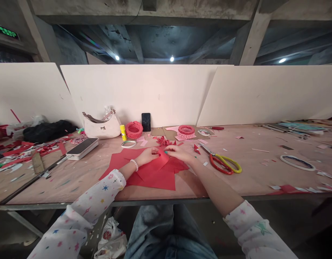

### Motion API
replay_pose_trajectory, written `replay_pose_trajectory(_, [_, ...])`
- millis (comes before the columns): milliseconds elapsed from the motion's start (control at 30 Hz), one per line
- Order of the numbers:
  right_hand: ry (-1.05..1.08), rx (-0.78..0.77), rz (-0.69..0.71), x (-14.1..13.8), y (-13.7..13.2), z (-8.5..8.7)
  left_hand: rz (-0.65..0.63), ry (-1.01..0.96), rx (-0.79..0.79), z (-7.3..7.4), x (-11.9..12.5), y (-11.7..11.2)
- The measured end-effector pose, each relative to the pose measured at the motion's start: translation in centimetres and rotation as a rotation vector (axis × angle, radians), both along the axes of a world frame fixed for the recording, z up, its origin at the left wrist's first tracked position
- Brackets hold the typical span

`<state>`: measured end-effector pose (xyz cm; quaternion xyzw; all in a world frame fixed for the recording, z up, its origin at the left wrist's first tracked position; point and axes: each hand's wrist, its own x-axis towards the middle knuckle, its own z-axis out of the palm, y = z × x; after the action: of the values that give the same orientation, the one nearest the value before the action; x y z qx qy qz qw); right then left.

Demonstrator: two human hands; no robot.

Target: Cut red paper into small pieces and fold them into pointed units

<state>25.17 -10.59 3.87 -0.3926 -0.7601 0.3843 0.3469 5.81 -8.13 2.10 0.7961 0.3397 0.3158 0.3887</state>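
Observation:
Several sheets of red paper (157,180) lie overlapped at the middle of the table. Over them, my left hand (148,155) pinches the edge of a lifted, curved piece of red paper (162,160). My right hand (179,153) closes on the same piece from the other side, its fingertips close to the left ones. A small heap of folded red paper pieces (164,141) sits just beyond my hands. To the right rest scissors (222,162) with one red and one yellow handle, their blades pointing away.
Along the back stand a white handbag (102,128), a yellow glue stick (123,133), red paper rings (133,130) and a black phone (146,122). A white power bank-like device (83,149) lies left. A tape roll (297,163) lies right; paper scraps are scattered around.

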Motion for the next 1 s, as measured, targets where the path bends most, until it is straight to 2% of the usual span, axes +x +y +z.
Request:
replay_pose_trajectory(167, [-0.044,-0.018,0.078,-0.3,0.0,-0.5,-0.006,0.008,0.071,0.2,0.0,0.0])
replay_pose_trajectory(300, [-0.002,-0.043,0.118,-0.5,-0.2,-0.5,-0.040,-0.011,0.018,0.6,0.1,-0.5])
replay_pose_trajectory(433, [0.013,-0.041,0.071,-0.5,0.0,-0.7,0.098,-0.006,0.022,1.3,0.1,-1.1])
replay_pose_trajectory(500, [0.022,-0.040,0.048,-0.5,0.2,-0.8,0.126,0.004,0.021,1.6,0.0,-1.3])
replay_pose_trajectory(700, [0.020,-0.015,0.071,-0.4,0.3,-0.9,-0.133,-0.016,-0.012,1.0,0.2,-1.1])
replay_pose_trajectory(867, [0.027,0.018,0.063,-0.7,0.0,-0.7,-0.145,-0.076,-0.040,0.3,0.4,-0.8])
replay_pose_trajectory(1000, [0.066,0.016,0.020,-0.8,0.0,-0.6,-0.137,-0.084,-0.022,0.2,0.6,-1.1])
